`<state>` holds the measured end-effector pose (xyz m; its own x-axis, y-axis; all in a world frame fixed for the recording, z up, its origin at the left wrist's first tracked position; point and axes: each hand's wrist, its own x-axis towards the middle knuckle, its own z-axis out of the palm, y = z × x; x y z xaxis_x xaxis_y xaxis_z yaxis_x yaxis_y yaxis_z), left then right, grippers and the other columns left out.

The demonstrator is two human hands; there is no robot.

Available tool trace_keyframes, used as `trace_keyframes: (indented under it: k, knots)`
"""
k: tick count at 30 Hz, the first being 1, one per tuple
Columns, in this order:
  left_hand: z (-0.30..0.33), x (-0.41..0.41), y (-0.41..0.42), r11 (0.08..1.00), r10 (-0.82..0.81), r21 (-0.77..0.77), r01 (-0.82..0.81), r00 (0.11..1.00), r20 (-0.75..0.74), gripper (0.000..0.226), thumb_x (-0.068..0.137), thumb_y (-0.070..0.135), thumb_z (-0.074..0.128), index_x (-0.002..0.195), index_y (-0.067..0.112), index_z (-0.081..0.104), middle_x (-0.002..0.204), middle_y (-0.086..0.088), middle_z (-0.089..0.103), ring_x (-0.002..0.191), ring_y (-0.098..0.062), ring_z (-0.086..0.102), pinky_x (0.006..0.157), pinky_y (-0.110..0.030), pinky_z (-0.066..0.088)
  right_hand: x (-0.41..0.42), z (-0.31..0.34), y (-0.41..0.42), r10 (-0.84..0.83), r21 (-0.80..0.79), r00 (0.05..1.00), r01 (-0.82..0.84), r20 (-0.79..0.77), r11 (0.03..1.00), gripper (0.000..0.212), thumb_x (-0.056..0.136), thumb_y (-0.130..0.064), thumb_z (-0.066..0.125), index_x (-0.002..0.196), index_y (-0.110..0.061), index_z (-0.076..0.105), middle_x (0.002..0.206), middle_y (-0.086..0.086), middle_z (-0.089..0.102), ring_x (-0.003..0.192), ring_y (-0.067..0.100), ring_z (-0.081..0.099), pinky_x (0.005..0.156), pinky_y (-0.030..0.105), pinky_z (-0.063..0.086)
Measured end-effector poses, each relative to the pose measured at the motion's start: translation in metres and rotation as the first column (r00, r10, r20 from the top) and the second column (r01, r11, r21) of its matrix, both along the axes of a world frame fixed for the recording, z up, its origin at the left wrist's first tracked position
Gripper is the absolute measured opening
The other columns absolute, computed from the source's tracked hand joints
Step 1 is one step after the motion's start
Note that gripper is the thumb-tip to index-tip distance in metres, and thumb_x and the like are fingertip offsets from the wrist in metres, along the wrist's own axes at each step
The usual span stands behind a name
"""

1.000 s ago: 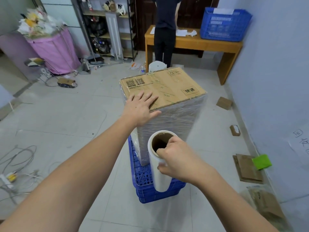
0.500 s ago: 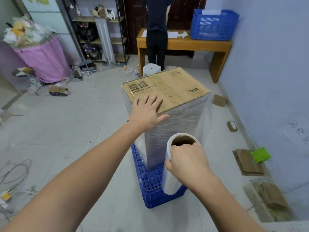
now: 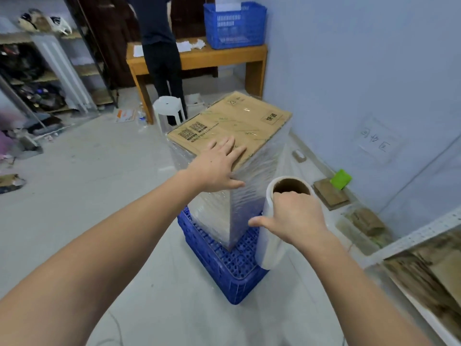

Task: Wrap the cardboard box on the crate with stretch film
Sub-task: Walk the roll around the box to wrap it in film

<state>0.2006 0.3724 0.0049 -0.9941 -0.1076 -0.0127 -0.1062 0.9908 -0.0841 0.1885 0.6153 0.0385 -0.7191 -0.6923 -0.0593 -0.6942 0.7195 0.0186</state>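
Two hands share the work. The left hand (image 3: 219, 168) lies flat, fingers straight and spread, on the near corner of the box (image 3: 232, 126) top, thumb over the edge, steadying it. The right hand (image 3: 291, 218) has its fingers hooked into the open core of the roll (image 3: 270, 245), thumb sticking out to the side; the roll hangs upright just beside the box's near right edge.

The box stands on end on the blue crate (image 3: 224, 268), toward the crate's far side, its sides already covered in film (image 3: 252, 196); the top looks mostly bare cardboard. A sheet of film appears to run from the roll to the right face.

I judge this a mid-wrap pass round the sides. The next move would call for carrying the roll round the right corner and along the wall-side face, keeping the film taut, while the left hand holds the tall box from tipping or twisting on the crate.
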Motion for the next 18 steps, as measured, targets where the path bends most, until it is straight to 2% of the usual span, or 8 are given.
trace_keyframes:
  k: [2, 5, 9, 14, 16, 18]
  knots:
    - [-0.009, 0.002, 0.003, 1.000, -0.008, -0.030, 0.006, 0.997, -0.075, 0.094, 0.093, 0.080, 0.035, 0.165, 0.026, 0.009, 0.172, -0.014, 0.009, 0.159, -0.027, 0.007, 0.128, -0.049, 0.006, 0.003, -0.004, -0.003, -0.057, -0.034, 0.998, 0.056, -0.039, 0.998, 0.073, 0.072, -0.092, 0.036, 0.066, -0.021, 0.050, 0.058, -0.006, 0.053, 0.052, 0.012, 0.049, 0.045, 0.028, 0.033]
    - [-0.017, 0.001, 0.006, 0.998, 0.008, -0.053, -0.017, 0.987, -0.160, 0.081, 0.099, 0.074, 0.024, 0.164, 0.027, 0.015, 0.171, -0.011, 0.016, 0.158, -0.025, 0.013, 0.127, -0.050, 0.010, 0.006, -0.008, -0.002, -0.034, -0.010, 0.995, 0.033, -0.091, 0.999, 0.072, 0.075, -0.091, 0.034, 0.060, -0.022, 0.048, 0.055, -0.006, 0.050, 0.050, 0.012, 0.046, 0.046, 0.028, 0.032]
    - [-0.019, 0.002, 0.008, 0.998, 0.022, -0.054, -0.031, 0.987, -0.162, 0.077, 0.100, 0.071, 0.017, 0.164, 0.028, 0.014, 0.171, -0.010, 0.017, 0.157, -0.025, 0.014, 0.126, -0.051, 0.012, 0.009, -0.010, 0.005, 0.093, 0.026, 0.987, -0.091, -0.132, 0.996, 0.061, 0.089, -0.073, 0.041, 0.056, -0.022, 0.036, 0.054, -0.007, 0.040, 0.048, 0.009, 0.033, 0.046, 0.028, 0.021]
    - [-0.017, 0.001, 0.009, 0.998, 0.036, -0.043, -0.043, 0.989, -0.147, 0.077, 0.099, 0.071, 0.015, 0.164, 0.028, 0.013, 0.171, -0.010, 0.017, 0.158, -0.025, 0.013, 0.126, -0.052, 0.012, 0.015, 0.006, 0.010, 0.347, 0.139, 0.937, -0.340, -0.033, 0.930, 0.055, 0.093, -0.064, 0.043, 0.058, -0.024, 0.030, 0.057, -0.008, 0.035, 0.051, 0.009, 0.032, 0.048, 0.028, 0.020]
    - [-0.017, 0.001, 0.009, 0.998, 0.043, -0.039, -0.049, 0.989, -0.144, 0.078, 0.099, 0.071, 0.014, 0.164, 0.029, 0.012, 0.171, -0.010, 0.016, 0.158, -0.025, 0.013, 0.126, -0.052, 0.011, 0.021, 0.009, 0.010, 0.414, 0.128, 0.910, -0.411, 0.007, 0.902, 0.053, 0.093, -0.062, 0.046, 0.058, -0.024, 0.032, 0.058, -0.008, 0.037, 0.055, 0.014, 0.038, 0.054, 0.029, 0.030]
    - [-0.017, 0.001, 0.009, 0.998, 0.048, -0.041, -0.054, 0.988, -0.147, 0.077, 0.099, 0.071, 0.013, 0.164, 0.029, 0.012, 0.171, -0.010, 0.015, 0.158, -0.025, 0.012, 0.127, -0.052, 0.010, 0.026, 0.011, 0.009, 0.464, 0.095, 0.885, -0.465, 0.035, 0.880, 0.048, 0.093, -0.060, 0.048, 0.063, -0.023, 0.041, 0.062, -0.008, 0.044, 0.063, 0.016, 0.045, 0.064, 0.032, 0.042]
